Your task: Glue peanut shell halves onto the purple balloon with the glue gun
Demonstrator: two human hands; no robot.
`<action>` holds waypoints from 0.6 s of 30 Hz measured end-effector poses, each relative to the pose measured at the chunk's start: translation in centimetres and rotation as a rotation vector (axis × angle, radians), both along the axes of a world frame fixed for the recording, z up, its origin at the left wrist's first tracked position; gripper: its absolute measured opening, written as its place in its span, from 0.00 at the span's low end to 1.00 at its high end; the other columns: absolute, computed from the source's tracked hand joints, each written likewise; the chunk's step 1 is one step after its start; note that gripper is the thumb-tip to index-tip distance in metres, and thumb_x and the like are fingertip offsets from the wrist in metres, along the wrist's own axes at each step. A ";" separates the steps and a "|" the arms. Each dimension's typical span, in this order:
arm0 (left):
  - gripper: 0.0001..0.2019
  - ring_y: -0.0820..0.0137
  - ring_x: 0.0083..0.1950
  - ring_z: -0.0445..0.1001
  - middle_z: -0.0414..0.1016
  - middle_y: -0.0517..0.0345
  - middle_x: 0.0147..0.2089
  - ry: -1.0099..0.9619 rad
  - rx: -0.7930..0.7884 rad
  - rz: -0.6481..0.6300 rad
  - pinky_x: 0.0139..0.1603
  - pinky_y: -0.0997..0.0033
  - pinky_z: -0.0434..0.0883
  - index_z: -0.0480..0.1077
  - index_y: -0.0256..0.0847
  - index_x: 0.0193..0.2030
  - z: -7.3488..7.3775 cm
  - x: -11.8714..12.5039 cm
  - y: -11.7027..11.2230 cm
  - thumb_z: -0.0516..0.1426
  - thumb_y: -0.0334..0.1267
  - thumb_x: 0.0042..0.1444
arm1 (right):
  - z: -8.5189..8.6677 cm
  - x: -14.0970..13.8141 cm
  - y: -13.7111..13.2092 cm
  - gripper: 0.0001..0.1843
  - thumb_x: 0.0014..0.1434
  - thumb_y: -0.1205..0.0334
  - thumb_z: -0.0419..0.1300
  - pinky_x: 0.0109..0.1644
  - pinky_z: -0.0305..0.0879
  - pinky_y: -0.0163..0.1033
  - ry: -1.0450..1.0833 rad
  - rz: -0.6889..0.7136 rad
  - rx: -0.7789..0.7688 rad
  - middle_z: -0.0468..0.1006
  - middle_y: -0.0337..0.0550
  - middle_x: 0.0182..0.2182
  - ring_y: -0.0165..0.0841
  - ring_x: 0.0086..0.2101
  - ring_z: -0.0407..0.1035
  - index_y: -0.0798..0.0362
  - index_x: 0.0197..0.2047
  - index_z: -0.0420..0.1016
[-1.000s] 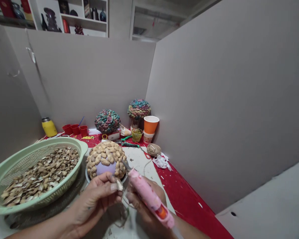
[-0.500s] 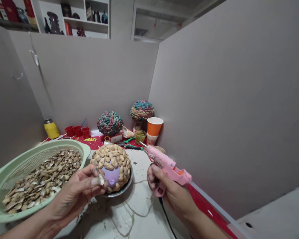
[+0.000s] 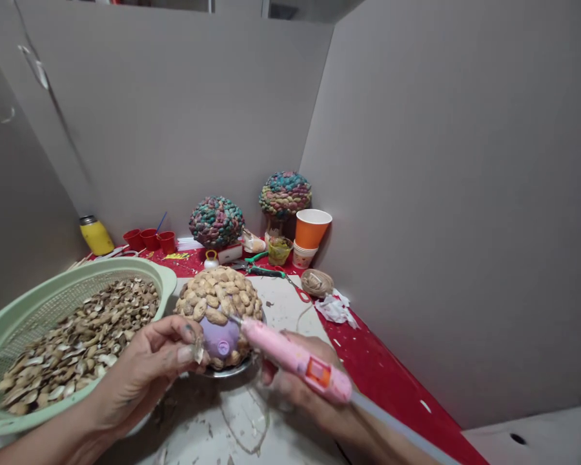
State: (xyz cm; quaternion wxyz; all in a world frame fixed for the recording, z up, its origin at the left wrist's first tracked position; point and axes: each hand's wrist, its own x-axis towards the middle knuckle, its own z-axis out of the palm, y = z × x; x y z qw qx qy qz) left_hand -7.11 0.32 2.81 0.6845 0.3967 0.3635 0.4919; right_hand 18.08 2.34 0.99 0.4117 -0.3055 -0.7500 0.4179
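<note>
A purple balloon (image 3: 219, 337), mostly covered with peanut shells (image 3: 223, 287), rests in a shallow metal dish (image 3: 235, 371). Its bare patch and knot face me. My left hand (image 3: 162, 352) pinches a small peanut shell piece (image 3: 198, 352) beside that patch. In my right hand (image 3: 303, 381) is a pink hot glue gun (image 3: 290, 355), a pale glue stick (image 3: 397, 423) trailing from its back. The nozzle points at the shells along the patch's upper right edge; whether it touches them I cannot tell.
A green colander (image 3: 167, 284) full of peanut shells stands left. Behind are two colourful shell-covered balls (image 3: 216, 223), red cups (image 3: 149, 239), a yellow bottle (image 3: 97, 236), an orange paper cup (image 3: 312, 229), pliers (image 3: 266, 272) and a twine ball (image 3: 317, 283). Grey panels (image 3: 440, 194) enclose the table.
My right hand has brought the glue gun left to the balloon and turned it. My left hand keeps its shell piece nearly in place. The view has tilted down.
</note>
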 end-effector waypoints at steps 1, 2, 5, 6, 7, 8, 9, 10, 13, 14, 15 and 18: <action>0.09 0.73 0.33 0.73 0.77 0.60 0.34 -0.003 -0.002 -0.008 0.36 0.76 0.70 0.75 0.40 0.32 -0.1 0.0 0.0 0.69 0.36 0.47 | -0.3 0.0 -0.1 0.30 0.61 0.33 0.52 0.28 0.62 0.36 -0.029 0.036 0.051 0.72 0.43 0.26 0.33 0.25 0.65 0.53 0.32 0.74; 0.08 0.73 0.33 0.73 0.77 0.60 0.34 -0.006 0.002 -0.014 0.36 0.76 0.70 0.75 0.39 0.32 -0.2 0.0 0.0 0.69 0.36 0.48 | -0.5 0.0 -0.2 0.31 0.62 0.33 0.51 0.28 0.62 0.36 -0.051 0.058 0.109 0.72 0.43 0.26 0.32 0.25 0.65 0.54 0.32 0.73; 0.08 0.74 0.32 0.73 0.76 0.61 0.32 -0.012 0.025 -0.023 0.36 0.76 0.69 0.75 0.39 0.32 -0.3 0.2 0.0 0.69 0.35 0.48 | -1.3 0.0 -0.1 0.30 0.64 0.35 0.48 0.28 0.60 0.36 -0.073 0.084 0.268 0.69 0.41 0.23 0.31 0.23 0.63 0.53 0.29 0.70; 0.07 0.75 0.32 0.73 0.76 0.62 0.31 -0.011 0.032 -0.025 0.36 0.76 0.69 0.75 0.39 0.32 -0.3 0.2 0.0 0.69 0.35 0.48 | -1.6 0.0 0.0 0.30 0.65 0.35 0.48 0.27 0.58 0.36 -0.062 0.083 0.321 0.68 0.40 0.22 0.30 0.22 0.61 0.52 0.27 0.68; 0.07 0.75 0.32 0.72 0.75 0.62 0.31 -0.008 0.037 -0.027 0.36 0.77 0.69 0.75 0.39 0.32 -0.2 0.3 0.1 0.69 0.34 0.48 | -2.0 -0.2 0.1 0.30 0.66 0.36 0.47 0.25 0.56 0.36 -0.043 0.082 0.372 0.65 0.38 0.20 0.29 0.20 0.59 0.52 0.26 0.66; 0.08 0.75 0.32 0.72 0.75 0.62 0.31 -0.005 0.039 -0.027 0.36 0.77 0.68 0.75 0.39 0.32 -0.2 0.4 0.1 0.69 0.34 0.48 | -2.3 -0.3 0.3 0.30 0.66 0.36 0.46 0.24 0.54 0.36 -0.021 0.082 0.416 0.63 0.36 0.18 0.29 0.19 0.57 0.51 0.25 0.63; 0.08 0.75 0.32 0.72 0.75 0.62 0.31 -0.002 0.046 -0.027 0.35 0.77 0.68 0.75 0.39 0.32 -0.2 0.4 0.1 0.69 0.34 0.48 | -2.7 -0.5 0.3 0.30 0.66 0.35 0.45 0.23 0.53 0.36 0.003 0.071 0.450 0.61 0.35 0.17 0.29 0.18 0.56 0.50 0.24 0.61; 0.09 0.75 0.32 0.72 0.75 0.62 0.31 0.001 0.050 -0.024 0.35 0.77 0.68 0.74 0.39 0.33 -0.3 0.5 0.1 0.69 0.34 0.47 | -3.1 -0.8 0.4 0.30 0.66 0.35 0.44 0.22 0.52 0.37 0.035 0.046 0.480 0.60 0.35 0.17 0.29 0.18 0.55 0.50 0.24 0.60; 0.12 0.75 0.32 0.70 0.74 0.62 0.31 0.023 0.057 0.000 0.35 0.77 0.67 0.72 0.39 0.33 -0.5 0.4 0.1 0.70 0.35 0.46 | -4.0 -1.3 0.5 0.29 0.70 0.38 0.42 0.22 0.51 0.37 0.092 0.039 0.578 0.62 0.35 0.17 0.28 0.18 0.56 0.49 0.25 0.58; 0.13 0.75 0.32 0.70 0.73 0.62 0.31 0.032 0.061 0.007 0.35 0.77 0.66 0.72 0.40 0.34 -0.6 0.4 0.0 0.70 0.36 0.46 | -4.1 -1.4 0.5 0.28 0.71 0.41 0.40 0.22 0.51 0.37 0.096 0.048 0.614 0.64 0.36 0.17 0.28 0.18 0.57 0.50 0.25 0.58; 0.13 0.75 0.32 0.69 0.73 0.62 0.31 0.042 0.067 0.013 0.35 0.77 0.66 0.71 0.40 0.34 -0.7 0.4 0.0 0.71 0.36 0.46 | -4.3 -1.4 0.6 0.28 0.73 0.44 0.38 0.22 0.51 0.37 0.092 0.065 0.644 0.65 0.36 0.17 0.29 0.18 0.58 0.50 0.25 0.58; 0.13 0.75 0.33 0.70 0.73 0.62 0.32 0.068 0.102 0.012 0.36 0.77 0.66 0.71 0.40 0.34 -1.0 0.3 -0.2 0.70 0.36 0.46 | -4.5 -1.4 0.7 0.26 0.74 0.51 0.37 0.23 0.53 0.36 0.058 0.096 0.679 0.68 0.38 0.18 0.29 0.19 0.60 0.50 0.26 0.59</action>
